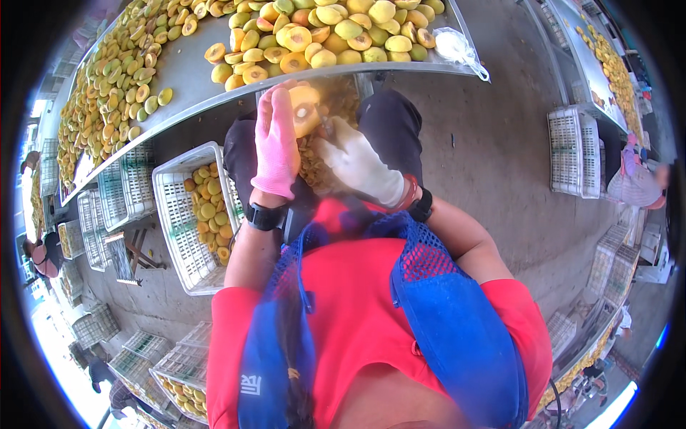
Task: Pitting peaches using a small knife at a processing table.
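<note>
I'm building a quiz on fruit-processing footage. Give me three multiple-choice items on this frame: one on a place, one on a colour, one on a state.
1. Where is the white crate of whole fruit?
A. on the metal table
B. on the floor at the person's left
C. on the person's lap

2. What colour is the glove on the left hand?
A. pink
B. blue
C. black

3. What state is the fruit in the left hand in?
A. whole
B. cut open, centre showing
C. crushed

Answers:
1 B, the white crate stands below the table edge.
2 A, the left hand is pink, the right hand white.
3 B, the halved fruit shows its pit hollow.
</note>
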Demonstrator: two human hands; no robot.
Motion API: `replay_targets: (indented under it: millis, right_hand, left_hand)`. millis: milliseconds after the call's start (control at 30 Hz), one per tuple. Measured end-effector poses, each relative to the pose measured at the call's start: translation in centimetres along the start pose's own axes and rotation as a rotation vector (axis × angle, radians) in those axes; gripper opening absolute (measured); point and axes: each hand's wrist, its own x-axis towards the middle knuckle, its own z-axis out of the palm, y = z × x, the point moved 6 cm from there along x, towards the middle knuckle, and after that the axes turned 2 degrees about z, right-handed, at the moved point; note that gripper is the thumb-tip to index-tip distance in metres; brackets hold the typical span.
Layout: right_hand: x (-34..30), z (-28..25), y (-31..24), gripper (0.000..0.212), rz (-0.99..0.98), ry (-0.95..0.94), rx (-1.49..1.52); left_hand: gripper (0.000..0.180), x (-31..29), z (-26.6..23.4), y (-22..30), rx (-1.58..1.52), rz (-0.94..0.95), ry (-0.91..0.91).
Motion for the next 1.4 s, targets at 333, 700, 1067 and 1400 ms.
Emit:
replay_targets:
  millis: [333, 700, 1067, 1400]
  right_hand:
    - [0.3, 1.1, 0.0, 0.015, 0.016, -0.097, 0.285]
    - [-0.3, 2.2, 0.9, 0.014, 0.263, -0.361, 0.606]
    - [1.3, 1.7, 0.5, 0.016, 0.036, -0.304, 0.243]
    - [0.2, 1.0, 1.7, 0.032, 0.358, -0.452, 0.305]
  left_hand:
    - [0.037, -0.3, 0.1, -1.2, -0.112, 0.062, 0.042]
    - [0.045, -1.0, 0.7, -1.2, -0.237, 0.123, -0.001]
    - [0.048, 0.1, -0.2, -2.1, -0.229, 0.167, -0.044]
    - [0.038, -1.5, 0.6, -1.6, -0.195, 0.087, -0.003]
